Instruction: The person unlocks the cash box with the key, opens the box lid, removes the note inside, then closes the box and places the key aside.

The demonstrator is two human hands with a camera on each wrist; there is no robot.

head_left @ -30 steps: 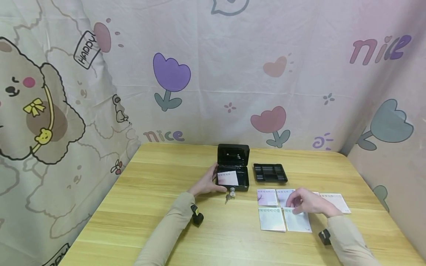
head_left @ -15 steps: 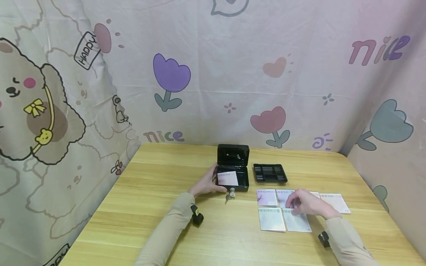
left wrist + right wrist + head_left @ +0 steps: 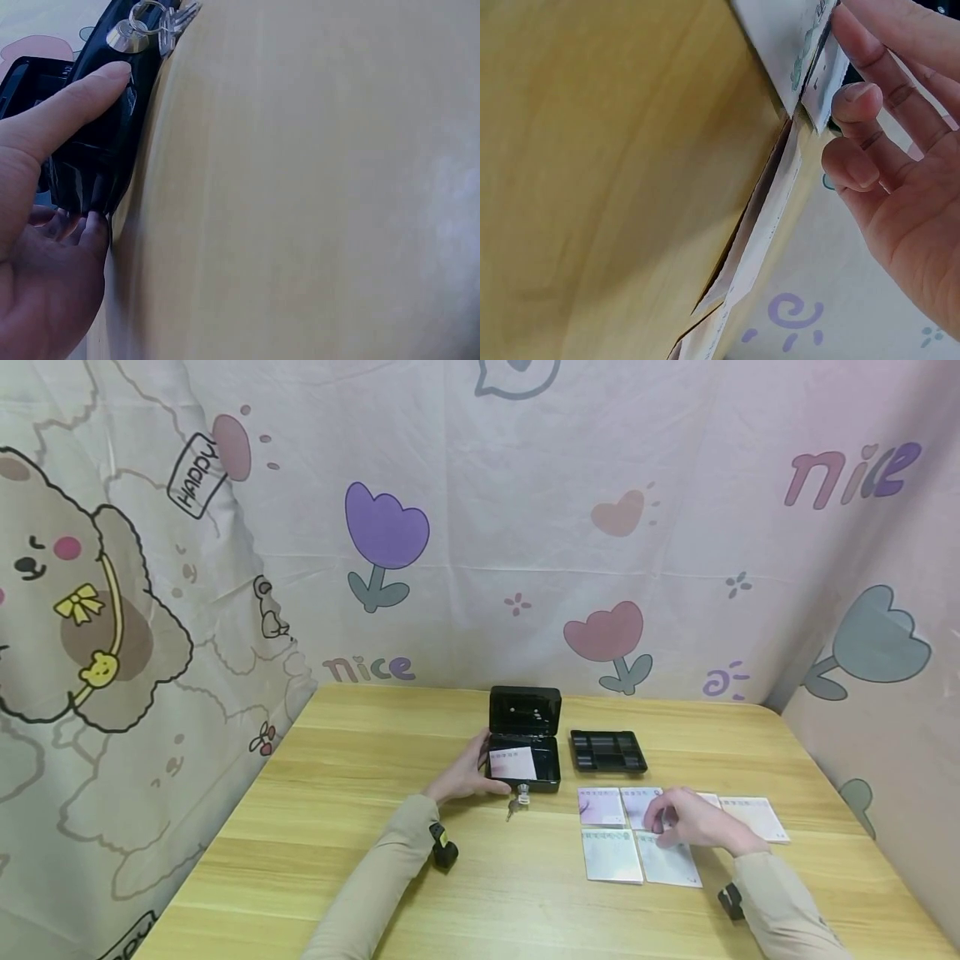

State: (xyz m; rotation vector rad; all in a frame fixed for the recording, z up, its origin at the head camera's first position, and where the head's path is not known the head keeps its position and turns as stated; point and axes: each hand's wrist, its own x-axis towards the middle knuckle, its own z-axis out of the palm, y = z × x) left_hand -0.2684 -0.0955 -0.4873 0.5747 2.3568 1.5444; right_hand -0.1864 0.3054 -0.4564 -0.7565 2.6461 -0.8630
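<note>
In the head view, a small black cash box (image 3: pixel 524 762) stands with its lid raised and a pinkish folded paper note (image 3: pixel 513 763) inside. My left hand (image 3: pixel 467 775) grips its left front corner, the thumb along the front and the fingers at the side. Keys (image 3: pixel 513 808) hang from the front lock. Over a group of paper notes is my right hand (image 3: pixel 693 817), its fingers curled. Thumb and forefinger meet at the upper edge of a green-printed note (image 3: pixel 671 864); in the right wrist view their tips are partly cut off. Another green-printed note (image 3: pixel 612 856) lies beside it.
A black compartment tray (image 3: pixel 608 751) lies right of the cash box. Purple-printed notes (image 3: pixel 602 807) lie behind the green ones, and a pale note (image 3: pixel 755 819) is at the right. A patterned cloth (image 3: pixel 465 527) hangs behind the wooden table (image 3: pixel 375 743).
My right hand has shifted very slightly at the note's upper edge, and that note's lower edge sits slightly lower in view. My left hand stays on the cash box.
</note>
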